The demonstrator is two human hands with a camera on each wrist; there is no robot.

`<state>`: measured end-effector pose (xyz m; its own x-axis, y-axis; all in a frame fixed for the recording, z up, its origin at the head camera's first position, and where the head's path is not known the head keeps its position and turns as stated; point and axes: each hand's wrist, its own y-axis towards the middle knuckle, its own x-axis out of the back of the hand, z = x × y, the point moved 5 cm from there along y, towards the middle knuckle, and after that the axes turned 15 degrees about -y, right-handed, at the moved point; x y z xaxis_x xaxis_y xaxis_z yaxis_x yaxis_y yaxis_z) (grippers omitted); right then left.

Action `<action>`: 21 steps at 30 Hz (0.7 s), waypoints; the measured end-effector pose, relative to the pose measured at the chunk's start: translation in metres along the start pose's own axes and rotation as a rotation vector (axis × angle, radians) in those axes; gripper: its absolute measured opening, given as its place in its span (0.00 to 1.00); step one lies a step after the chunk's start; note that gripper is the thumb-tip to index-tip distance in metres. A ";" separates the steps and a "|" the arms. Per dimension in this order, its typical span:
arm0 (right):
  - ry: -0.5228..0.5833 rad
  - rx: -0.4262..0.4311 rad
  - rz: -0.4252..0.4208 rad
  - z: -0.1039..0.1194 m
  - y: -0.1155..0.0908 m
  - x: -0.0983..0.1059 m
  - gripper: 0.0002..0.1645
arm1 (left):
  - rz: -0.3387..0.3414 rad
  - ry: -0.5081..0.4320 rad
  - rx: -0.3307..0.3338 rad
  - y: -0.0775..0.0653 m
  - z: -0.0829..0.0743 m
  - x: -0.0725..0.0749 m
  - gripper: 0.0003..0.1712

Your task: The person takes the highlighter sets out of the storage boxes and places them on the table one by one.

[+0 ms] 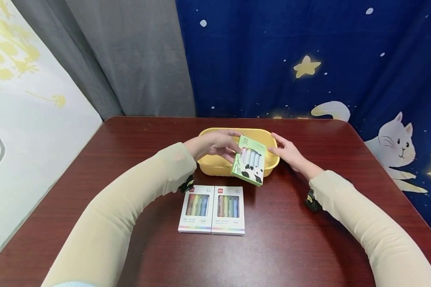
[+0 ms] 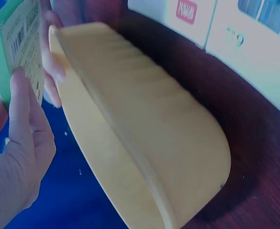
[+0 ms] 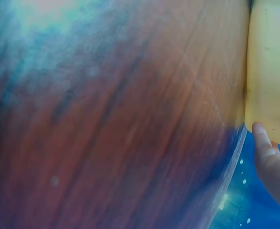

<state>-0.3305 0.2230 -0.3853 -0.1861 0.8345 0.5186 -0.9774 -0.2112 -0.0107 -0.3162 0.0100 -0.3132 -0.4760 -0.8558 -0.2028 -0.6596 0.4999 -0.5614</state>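
Note:
My left hand (image 1: 219, 144) holds a green box of markers (image 1: 249, 159) by its left edge, tilted over the front of a yellow plastic basket (image 1: 215, 170). A panda picture and a window with several pens show on the box's front. In the left wrist view, fingers lie against the printed back of the green box (image 2: 25, 43). My right hand (image 1: 289, 152) grips the basket's right end at the rim. The right wrist view catches its thumb (image 3: 261, 138) against the basket wall (image 3: 273, 71).
Two white boxes of coloured pens, a left one (image 1: 195, 228) and a right one (image 1: 228, 228), lie side by side in front of the basket. All stand on a dark red-brown table (image 1: 287, 247). Behind its far edge hang a grey curtain (image 1: 136, 59) and a blue curtain (image 1: 251, 59).

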 end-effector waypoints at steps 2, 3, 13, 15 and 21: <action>0.004 0.002 -0.002 0.000 0.000 0.000 0.41 | 0.020 0.004 -0.011 -0.002 0.004 -0.005 0.38; 0.004 0.001 -0.004 0.000 0.000 0.000 0.40 | 0.026 0.010 -0.020 -0.003 0.005 -0.007 0.38; 0.017 -0.017 0.023 0.001 0.000 0.001 0.41 | 0.076 0.111 -0.028 -0.009 0.029 -0.028 0.31; 0.014 -0.017 0.027 0.001 0.000 0.001 0.41 | 0.083 0.121 -0.030 -0.008 0.033 -0.030 0.30; -0.006 -0.023 0.021 0.000 0.001 0.001 0.40 | 0.055 0.186 -0.047 -0.010 0.044 -0.037 0.29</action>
<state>-0.3320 0.2236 -0.3850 -0.2063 0.8270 0.5230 -0.9752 -0.2172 -0.0412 -0.2666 0.0307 -0.3354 -0.6080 -0.7901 -0.0780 -0.6542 0.5543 -0.5147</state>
